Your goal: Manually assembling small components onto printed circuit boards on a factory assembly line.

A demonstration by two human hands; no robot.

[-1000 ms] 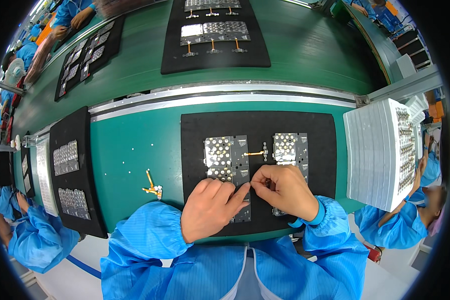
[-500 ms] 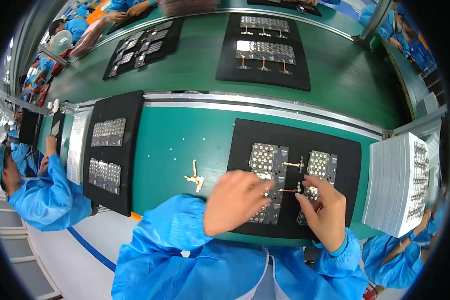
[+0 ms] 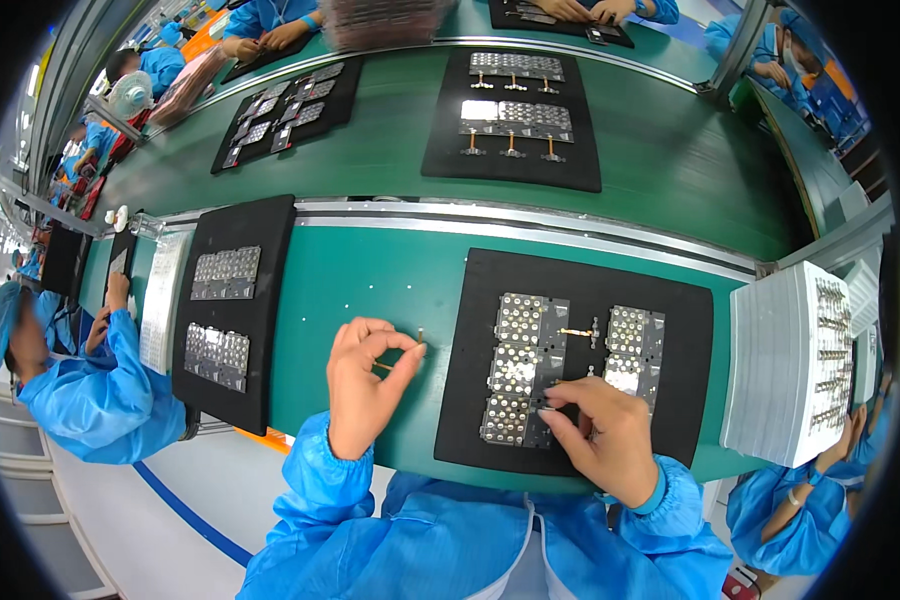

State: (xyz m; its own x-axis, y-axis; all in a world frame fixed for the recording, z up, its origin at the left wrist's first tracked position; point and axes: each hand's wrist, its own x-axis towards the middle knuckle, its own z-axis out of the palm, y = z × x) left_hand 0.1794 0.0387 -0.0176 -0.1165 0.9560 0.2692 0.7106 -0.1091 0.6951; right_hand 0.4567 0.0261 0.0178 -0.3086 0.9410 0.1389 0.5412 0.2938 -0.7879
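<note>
My left hand (image 3: 362, 385) is raised over the green mat, its thumb and fingertips pinching a small gold-coloured flex cable (image 3: 420, 338). My right hand (image 3: 615, 435) is over the black pad (image 3: 580, 270). Its thumb and index finger come together at the right edge of the left column of circuit boards (image 3: 515, 370), which carry rows of round metal contacts. What they pinch is hidden. Above that hand a flex cable (image 3: 577, 332) lies between this column and a second column of boards (image 3: 630, 335). Another cable's end shows just above the right knuckles.
At the right stands a stack of white trays (image 3: 785, 370) with small parts on its side. A black pad with two board panels (image 3: 232, 215) lies at left. Beyond the metal rail (image 3: 530, 220), more black pads lie on a green belt (image 3: 390, 150). Co-workers sit around.
My left hand has left the boards and moved left to the mat, picking up flex cable that lay there. My right hand has shifted left and down toward the left column's edge.
</note>
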